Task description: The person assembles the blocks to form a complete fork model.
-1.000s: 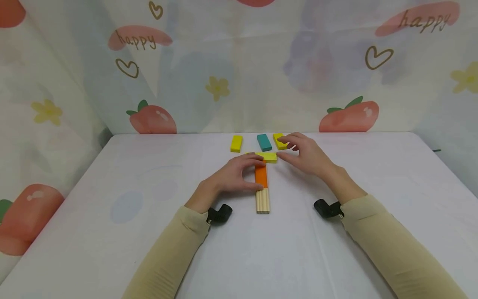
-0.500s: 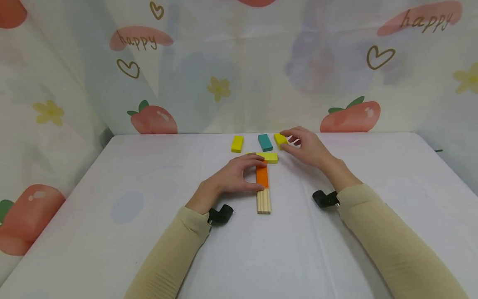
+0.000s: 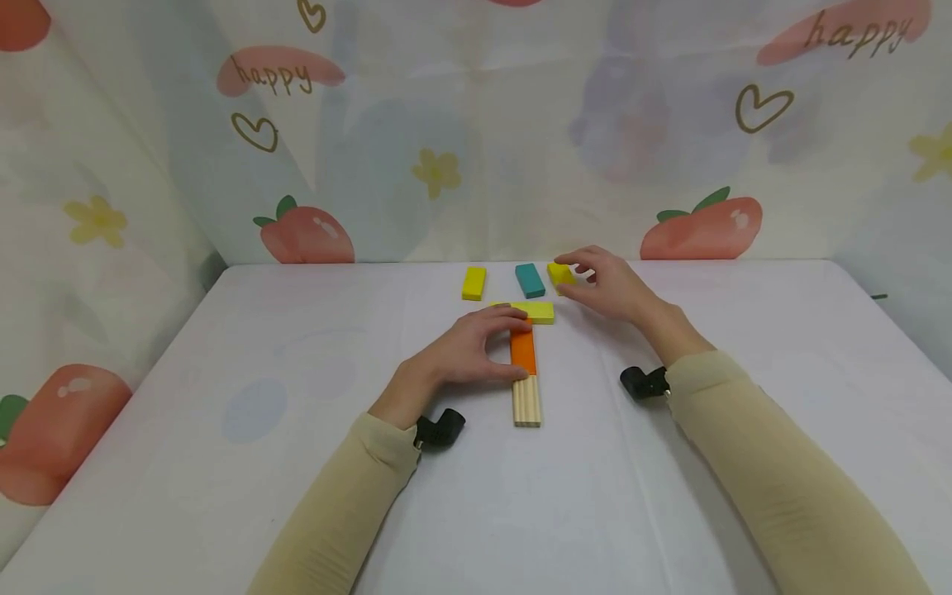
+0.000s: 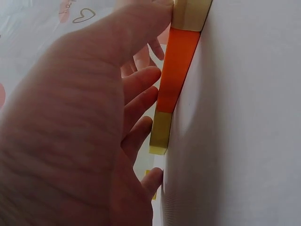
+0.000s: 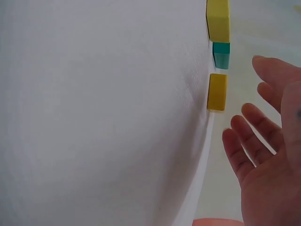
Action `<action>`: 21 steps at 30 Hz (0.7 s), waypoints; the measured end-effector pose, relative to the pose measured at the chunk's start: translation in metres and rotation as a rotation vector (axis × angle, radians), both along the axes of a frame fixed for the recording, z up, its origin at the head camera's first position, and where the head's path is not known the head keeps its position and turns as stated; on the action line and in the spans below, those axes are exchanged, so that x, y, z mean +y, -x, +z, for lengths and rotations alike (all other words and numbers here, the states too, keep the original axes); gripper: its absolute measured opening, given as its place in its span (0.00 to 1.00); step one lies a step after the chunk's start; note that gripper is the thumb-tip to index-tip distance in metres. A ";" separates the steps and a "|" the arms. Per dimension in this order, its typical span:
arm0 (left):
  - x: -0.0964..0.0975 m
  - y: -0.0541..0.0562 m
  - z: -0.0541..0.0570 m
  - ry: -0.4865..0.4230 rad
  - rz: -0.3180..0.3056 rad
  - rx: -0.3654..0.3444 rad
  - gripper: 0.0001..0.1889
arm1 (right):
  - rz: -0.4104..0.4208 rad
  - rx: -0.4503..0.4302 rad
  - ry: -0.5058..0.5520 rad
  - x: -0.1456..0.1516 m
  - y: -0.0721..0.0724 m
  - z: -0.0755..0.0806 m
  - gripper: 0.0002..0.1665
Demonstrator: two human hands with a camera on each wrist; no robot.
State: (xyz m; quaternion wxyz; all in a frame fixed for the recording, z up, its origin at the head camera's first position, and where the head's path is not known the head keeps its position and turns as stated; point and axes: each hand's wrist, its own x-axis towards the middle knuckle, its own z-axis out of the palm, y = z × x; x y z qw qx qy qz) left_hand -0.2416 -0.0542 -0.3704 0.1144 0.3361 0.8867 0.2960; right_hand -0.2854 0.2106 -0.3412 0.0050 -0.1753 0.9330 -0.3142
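Orange block (image 3: 523, 354) against yellow block (image 3: 540, 312), near hands (image 3: 470, 347) (image 3: 613, 285)

The right hand (image 3: 613, 285) advances: its thumb leaves the crosswise block (image 3: 541, 312) and nears the far-right block (image 3: 559, 275).

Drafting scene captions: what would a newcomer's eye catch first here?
The orange block, end to end with the wood-toned block mid-picture in the head view, beside the left hand. Then the teal block, farther back between the left yellow block and right yellow block, the right hand by the latter.
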 end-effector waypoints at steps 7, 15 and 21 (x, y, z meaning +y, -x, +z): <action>0.000 -0.005 0.002 -0.012 0.003 0.015 0.32 | 0.038 -0.046 -0.023 0.002 0.005 0.002 0.30; -0.001 -0.005 0.002 -0.016 0.002 0.022 0.32 | 0.065 -0.107 -0.041 0.004 0.014 0.001 0.32; -0.001 -0.004 0.000 -0.016 -0.004 0.022 0.32 | 0.095 -0.129 -0.056 0.006 0.018 -0.002 0.34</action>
